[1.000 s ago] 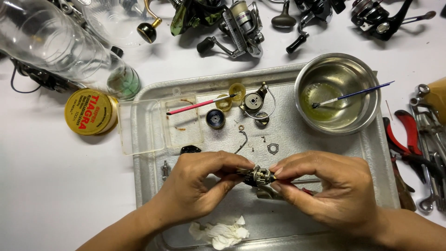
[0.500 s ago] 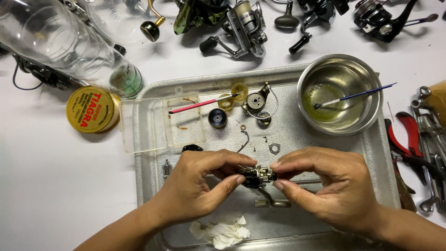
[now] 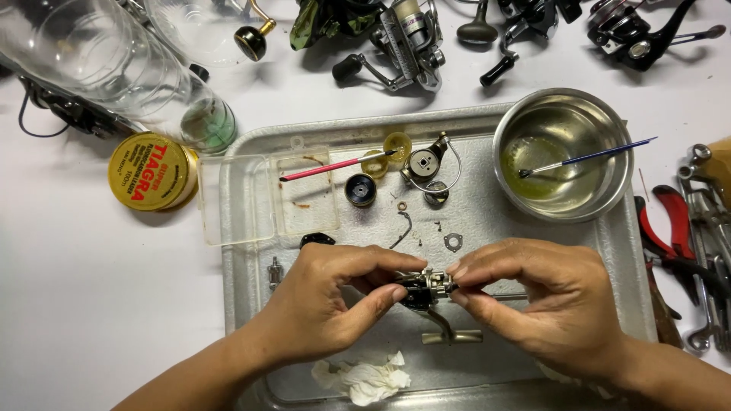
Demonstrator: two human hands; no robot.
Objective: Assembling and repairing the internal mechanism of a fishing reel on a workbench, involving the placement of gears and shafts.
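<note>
Reel body (image 3: pixel 426 289) pinched btwn left hand (image 3: pixel 327 308) & right hand (image 3: pixel 552 308) fingertips over tray (image 3: pixel 244 228). Keep grip steady, low; small parts near.

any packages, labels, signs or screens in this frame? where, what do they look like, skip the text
Round tin: on the white table, left of the metal tray; flat, yellow lid with red lettering.
Clear plastic box: open, at the tray's upper left corner; rectangular, see-through, no label seen, a red-handled brush across it.
Clear plastic bottle: lying at upper left, greenish end; no label visible.
No signs or screens in view.
</note>
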